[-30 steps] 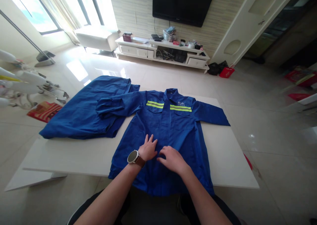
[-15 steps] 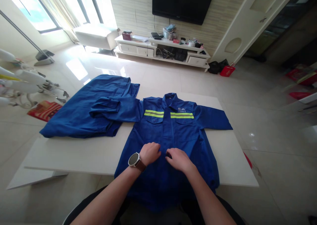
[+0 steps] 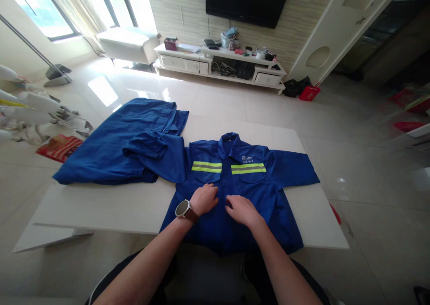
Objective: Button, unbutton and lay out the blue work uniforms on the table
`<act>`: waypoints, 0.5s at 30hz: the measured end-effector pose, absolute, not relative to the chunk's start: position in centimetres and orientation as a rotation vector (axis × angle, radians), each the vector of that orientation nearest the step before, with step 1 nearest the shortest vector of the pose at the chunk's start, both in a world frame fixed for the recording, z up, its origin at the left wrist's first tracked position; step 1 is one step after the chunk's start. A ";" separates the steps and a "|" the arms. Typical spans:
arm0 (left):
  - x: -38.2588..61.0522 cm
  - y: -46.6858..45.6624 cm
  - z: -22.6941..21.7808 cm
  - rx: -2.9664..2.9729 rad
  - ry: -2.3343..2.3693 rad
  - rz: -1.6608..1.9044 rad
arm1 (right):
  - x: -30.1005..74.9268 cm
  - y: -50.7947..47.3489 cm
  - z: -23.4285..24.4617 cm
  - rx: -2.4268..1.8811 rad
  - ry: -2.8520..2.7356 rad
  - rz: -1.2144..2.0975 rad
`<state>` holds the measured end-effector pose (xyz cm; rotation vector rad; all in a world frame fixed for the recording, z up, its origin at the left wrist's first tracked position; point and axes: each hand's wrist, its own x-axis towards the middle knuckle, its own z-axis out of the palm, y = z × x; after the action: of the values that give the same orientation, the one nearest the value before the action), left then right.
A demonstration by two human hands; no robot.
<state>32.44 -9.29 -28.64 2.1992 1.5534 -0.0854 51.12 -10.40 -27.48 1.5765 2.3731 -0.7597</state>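
Observation:
A blue work jacket lies face up with its collar away from me; yellow-green reflective bands cross its chest. Its front is parted down the middle. On the left front panel rests my left hand, fingers curled in on the cloth near the opening and a watch on the wrist. My right hand is likewise curled at the right front edge, below the chest pocket. The fingertips are partly hidden. The left sleeve in view is bunched over a folded blue garment; the other sleeve lies stretched out rightward.
The jacket and folded garment lie on a white table, whose front edge is close to my legs. A red striped bag is beyond its left end. Across the tiled floor stand a white TV cabinet and a red bag.
Both hands have moved slightly away from me. The jacket's collar and chest bands have shifted nearer, its lower hem has drawn up, and the front opening looks wider.

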 end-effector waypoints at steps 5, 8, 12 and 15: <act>32.5 -9.4 -29.8 2.157 1.555 -0.122 | 51.2 -10.4 -28.3 1.604 2.453 -0.779; 32.6 -9.6 -29.7 2.142 1.549 -0.196 | 51.4 -10.5 -28.4 1.574 2.340 -0.787; 32.9 -9.6 -28.9 2.177 1.565 -0.136 | 51.2 -10.5 -28.1 1.594 2.345 -0.805; 33.2 -9.6 -28.7 2.180 1.544 -0.104 | 50.7 -10.4 -28.1 1.602 2.486 -0.785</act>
<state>33.23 -9.59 -28.70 2.1803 1.5445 -0.1037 50.74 -10.41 -28.12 1.6021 2.4863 -0.7845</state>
